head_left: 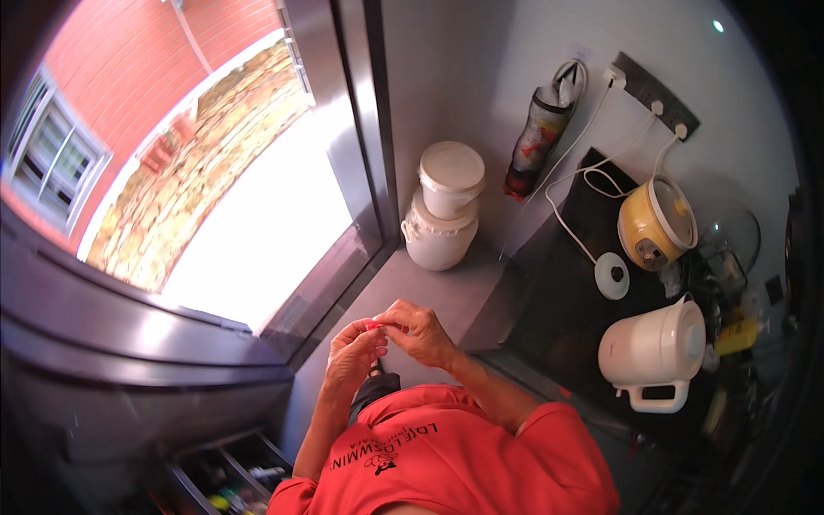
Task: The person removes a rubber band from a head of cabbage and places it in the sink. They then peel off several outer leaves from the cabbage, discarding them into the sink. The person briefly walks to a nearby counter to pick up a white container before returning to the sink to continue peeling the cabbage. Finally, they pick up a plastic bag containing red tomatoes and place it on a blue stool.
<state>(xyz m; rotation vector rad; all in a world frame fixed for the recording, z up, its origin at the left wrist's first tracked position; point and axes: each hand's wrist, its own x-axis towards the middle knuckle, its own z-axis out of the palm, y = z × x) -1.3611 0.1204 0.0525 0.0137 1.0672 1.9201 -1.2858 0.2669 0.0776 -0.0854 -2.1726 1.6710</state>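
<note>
My left hand (350, 350) and my right hand (421, 333) meet in front of my red shirt. Between their fingertips is a small red piece (373, 325), too small and too covered by fingers to name its kind. Both hands are closed in a pinch, the right one with its thumb and forefinger bent over the piece. Beyond the hands, on the grey floor, stands a white lidded bucket (451, 172) on top of a white lidded barrel (439, 236).
At left, a metal-framed doorway (369, 154) opens onto bright ground and a brick wall. A dark counter (549, 292) on the right bears a white kettle (639, 348), a yellow electric cooker (644, 227) and a white charger base (612, 276). An open drawer (206, 481) sits at lower left.
</note>
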